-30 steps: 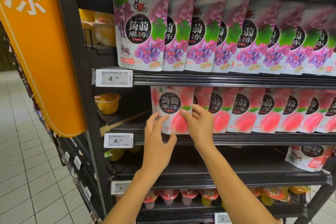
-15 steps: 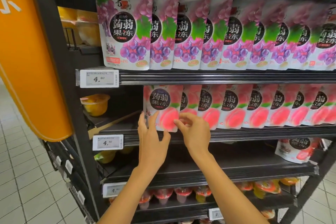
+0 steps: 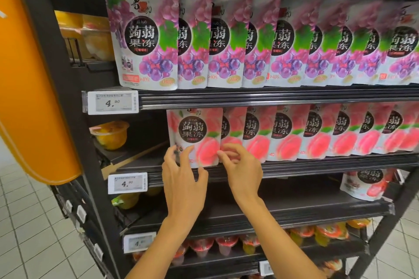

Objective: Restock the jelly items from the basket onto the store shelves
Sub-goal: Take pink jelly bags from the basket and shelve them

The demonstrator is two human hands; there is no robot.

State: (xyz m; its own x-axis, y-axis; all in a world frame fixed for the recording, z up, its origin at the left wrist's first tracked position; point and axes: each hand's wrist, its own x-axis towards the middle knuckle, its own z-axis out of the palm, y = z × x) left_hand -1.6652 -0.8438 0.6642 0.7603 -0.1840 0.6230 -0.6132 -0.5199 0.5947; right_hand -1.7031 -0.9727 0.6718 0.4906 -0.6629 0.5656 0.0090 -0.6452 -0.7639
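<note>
- front peach jelly pouch stands upright at the left end of its row on the middle shelf.
- left hand presses straight fingers on its lower left corner; right hand pinches its lower right edge.
- to do it well: seat the base behind the lip, flush with the neighbouring pouches.

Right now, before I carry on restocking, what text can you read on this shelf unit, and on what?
"蒟蒻果冻": purple grape jelly pouches, upper row.
"蒟蒻果冻": pink peach jelly pouches, middle row, and lone pink pouch below.
"≥40%", "0脂肪": front grape pouch's foot.
"4.90": two white shelf-edge price tags.
"4.": lowest white price tag, rest blurred.
Smaller print on tags and pouches: too blurred.
</note>
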